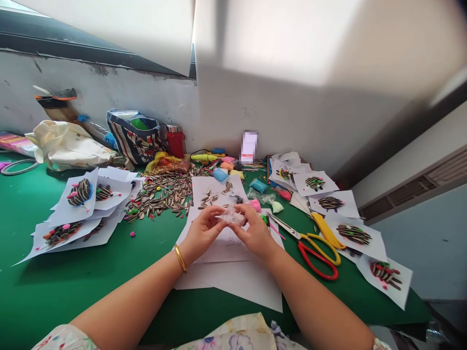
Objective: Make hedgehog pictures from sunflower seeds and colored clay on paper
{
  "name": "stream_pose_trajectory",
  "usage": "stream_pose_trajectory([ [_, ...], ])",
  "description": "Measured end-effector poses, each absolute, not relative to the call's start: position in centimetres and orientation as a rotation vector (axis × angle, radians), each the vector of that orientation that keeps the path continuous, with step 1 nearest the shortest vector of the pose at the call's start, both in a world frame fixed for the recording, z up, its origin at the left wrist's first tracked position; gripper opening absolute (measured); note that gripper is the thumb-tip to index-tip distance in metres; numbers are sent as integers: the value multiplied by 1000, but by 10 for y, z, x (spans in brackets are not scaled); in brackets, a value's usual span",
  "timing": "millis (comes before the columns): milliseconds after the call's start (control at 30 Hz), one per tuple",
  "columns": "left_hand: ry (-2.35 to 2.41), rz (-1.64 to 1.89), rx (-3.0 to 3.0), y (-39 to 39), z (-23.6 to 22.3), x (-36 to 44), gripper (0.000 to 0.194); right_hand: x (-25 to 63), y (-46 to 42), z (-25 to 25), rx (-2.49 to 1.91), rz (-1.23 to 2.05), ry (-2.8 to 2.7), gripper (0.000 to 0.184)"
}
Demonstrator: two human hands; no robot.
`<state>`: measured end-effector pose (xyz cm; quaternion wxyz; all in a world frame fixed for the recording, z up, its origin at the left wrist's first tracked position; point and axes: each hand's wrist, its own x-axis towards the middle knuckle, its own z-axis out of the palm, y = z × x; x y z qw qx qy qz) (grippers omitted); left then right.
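Observation:
Between my left hand and my right hand is a small crinkled clear plastic bag, pinched by the fingers and thumbs of both. What the bag contains, if anything, I cannot make out. Beneath them lie white paper sheets, one with a small pen drawing on it. Just beyond, several sunflower seeds rest on a sheet. Pink clay sits by my right fingertips, near bagged blue clay and pale green clay.
Red-and-yellow scissors and a yellow cutter lie at the right. Seed-decorated papers line that edge; more papers are stacked left. Loose sunflower seeds cover the green table behind, before a striped bag and red flask.

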<state>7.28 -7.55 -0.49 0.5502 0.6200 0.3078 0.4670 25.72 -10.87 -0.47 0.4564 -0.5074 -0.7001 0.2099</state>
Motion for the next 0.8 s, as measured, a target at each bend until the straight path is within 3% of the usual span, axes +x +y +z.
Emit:
stream_pose_trajectory([
  [233,754,1112,1500,-70,-4,70,22,260,-105,-3,-1173,416,-1798,19],
  [467,834,1157,1619,-65,-9,69,3,261,-105,-8,-1188,462,-1812,20],
  [633,952,1124,1847,-61,-13,66,19,261,-106,-9,-1185,506,-1796,21],
  [800,957,1056,1875,-62,-14,66,16,261,-105,-6,-1127,510,-1841,14],
])
